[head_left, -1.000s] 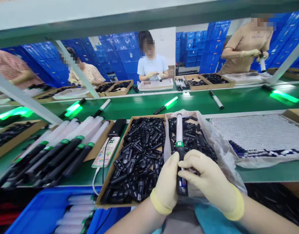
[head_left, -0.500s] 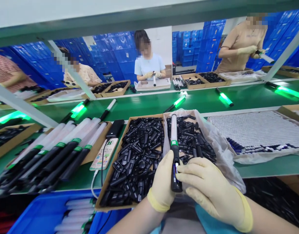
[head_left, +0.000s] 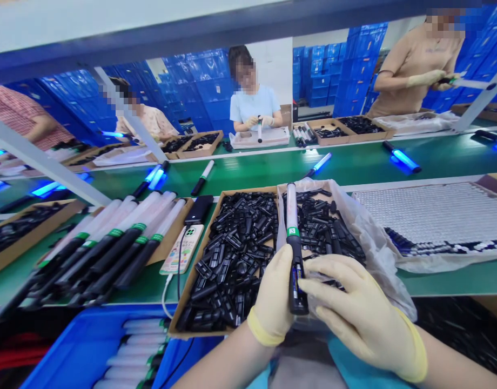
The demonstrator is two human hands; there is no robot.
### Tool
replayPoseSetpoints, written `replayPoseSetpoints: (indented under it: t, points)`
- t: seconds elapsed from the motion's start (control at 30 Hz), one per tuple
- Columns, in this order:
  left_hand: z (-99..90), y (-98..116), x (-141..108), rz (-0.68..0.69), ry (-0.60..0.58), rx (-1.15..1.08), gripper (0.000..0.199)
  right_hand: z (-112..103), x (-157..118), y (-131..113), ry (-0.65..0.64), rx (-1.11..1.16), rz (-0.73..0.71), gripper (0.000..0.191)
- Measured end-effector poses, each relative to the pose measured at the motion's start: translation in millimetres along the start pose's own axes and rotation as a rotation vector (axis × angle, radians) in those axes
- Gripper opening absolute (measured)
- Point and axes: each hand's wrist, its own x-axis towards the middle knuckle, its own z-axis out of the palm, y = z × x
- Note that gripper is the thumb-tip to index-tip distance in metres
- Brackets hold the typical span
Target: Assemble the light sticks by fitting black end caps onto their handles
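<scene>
My left hand [head_left: 274, 292], in a pale yellow glove, is wrapped round the black handle of a light stick [head_left: 292, 216] with a frosted white tube and a green band. The handle's side compartment is uncovered, and blue and silver batteries [head_left: 297, 275] show inside. My right hand [head_left: 354, 308], gloved too, is beside the handle with its fingers apart. One fingertip is at the batteries, and I see nothing held in this hand. Behind the stick stand two boxes of small black plastic parts [head_left: 240, 237], the right one [head_left: 313, 221] lined with film.
A tray of packed batteries [head_left: 430, 216] is at the right. Finished-looking light sticks [head_left: 127, 237] are piled at the left, beside a phone [head_left: 181, 248] and a black power bank [head_left: 199, 209]. A blue bin [head_left: 78, 346] sits below. Lit sticks [head_left: 404, 159] lie on the green belt [head_left: 256, 170]; co-workers sit beyond.
My right fingers have lifted and spread slightly off the handle, so more of the batteries shows. The lit sticks turned from green to blue. The view has shifted a little.
</scene>
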Motion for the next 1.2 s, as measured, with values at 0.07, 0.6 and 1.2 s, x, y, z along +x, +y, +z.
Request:
replayPoseSetpoints:
  t: [0.07,0.6,1.2]
  points:
    - [2.0,-1,1,-0.035,0.008,-0.037,0.031,-2,2,0,-0.009,-0.022,-0.019,0.028]
    - [-5.8,21,12,-0.236,0.034,-0.112,0.028,-67,-90,167,-0.510,-0.655,0.881,0.025]
    - [-22.9,42,13,-0.195,0.084,-0.065,0.026,-46,-76,175,-0.744,-0.674,0.922,0.028]
